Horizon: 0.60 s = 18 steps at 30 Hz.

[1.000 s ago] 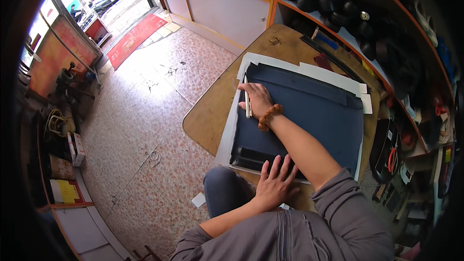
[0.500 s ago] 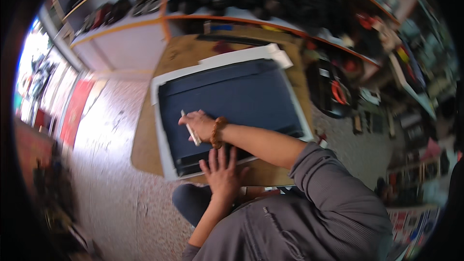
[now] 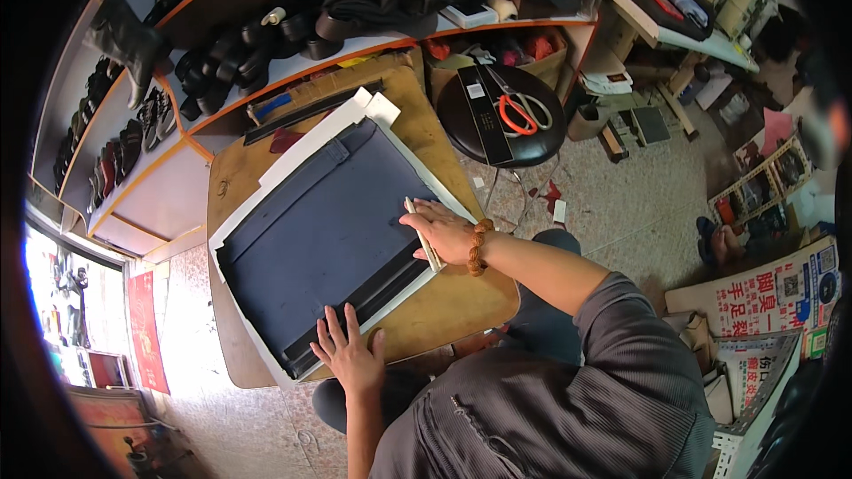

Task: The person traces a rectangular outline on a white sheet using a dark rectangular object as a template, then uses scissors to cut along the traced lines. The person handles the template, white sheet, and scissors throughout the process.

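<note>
A dark navy sheet [image 3: 306, 213], perhaps leather or cloth, lies over white paper [image 3: 266, 179] on a worn wooden board [image 3: 479, 302]. Its near edge carries a darker strip along its length. Near the right end of that strip, my right hand [image 3: 444, 232], with a wooden bead bracelet [image 3: 480, 247] at the wrist, holds a pale, slim, flat stick [image 3: 422, 232]; its exact kind is unclear. Fingers spread, my left hand [image 3: 353, 357] rests flat on the strip near the sheet's left near corner.
Beyond the board's right far side stands a black round stool [image 3: 453, 129] holding orange-handled scissors [image 3: 517, 113] and a black flat box [image 3: 486, 115]. Shelves of shoes [image 3: 240, 58] line the back. Printed cardboard [image 3: 763, 293] and a crate [image 3: 765, 179] are at the right.
The view has turned, shifting the scene. My right hand has moved with the stick from the sheet's left part to its right end. My left hand now lies nearer the left corner.
</note>
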### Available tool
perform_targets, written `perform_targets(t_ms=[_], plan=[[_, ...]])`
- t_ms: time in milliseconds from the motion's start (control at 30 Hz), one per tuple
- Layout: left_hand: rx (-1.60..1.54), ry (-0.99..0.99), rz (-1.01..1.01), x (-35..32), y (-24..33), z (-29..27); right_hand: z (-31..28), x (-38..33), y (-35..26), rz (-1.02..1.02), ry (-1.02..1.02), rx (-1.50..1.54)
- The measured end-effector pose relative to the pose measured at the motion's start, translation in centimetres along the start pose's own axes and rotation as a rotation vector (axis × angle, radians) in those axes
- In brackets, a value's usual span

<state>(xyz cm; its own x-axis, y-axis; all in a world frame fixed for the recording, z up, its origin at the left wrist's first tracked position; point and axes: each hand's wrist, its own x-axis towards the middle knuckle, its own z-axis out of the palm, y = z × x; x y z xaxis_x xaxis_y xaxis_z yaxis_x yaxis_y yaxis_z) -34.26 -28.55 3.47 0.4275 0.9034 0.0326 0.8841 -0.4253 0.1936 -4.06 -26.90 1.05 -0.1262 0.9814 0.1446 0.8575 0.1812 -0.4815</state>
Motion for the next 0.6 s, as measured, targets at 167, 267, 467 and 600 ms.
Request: perform_targets(t_ms=[167, 267, 467, 600], plan=[[0.033, -0.023, 0.01, 0.1, -0.2, 0.3, 0.0, -1.5, 2.1, -0.093, 0.087, -0.023], [0.036, -0.013, 0.016, 0.1, -0.3, 0.5, -0.8, -1.9, 4.4, -0.151, 0.059, 0.086], [0.022, -0.028, 0.015, 0.2, -0.1, 0.1, -2.8, -1.6, 6.3, -0.197, -0.011, 0.269], [0.014, -0.034, 0.027, 0.2, -0.2, -0.1, -4.2, -1.2, 7.0, -0.238, -0.072, 0.311]])
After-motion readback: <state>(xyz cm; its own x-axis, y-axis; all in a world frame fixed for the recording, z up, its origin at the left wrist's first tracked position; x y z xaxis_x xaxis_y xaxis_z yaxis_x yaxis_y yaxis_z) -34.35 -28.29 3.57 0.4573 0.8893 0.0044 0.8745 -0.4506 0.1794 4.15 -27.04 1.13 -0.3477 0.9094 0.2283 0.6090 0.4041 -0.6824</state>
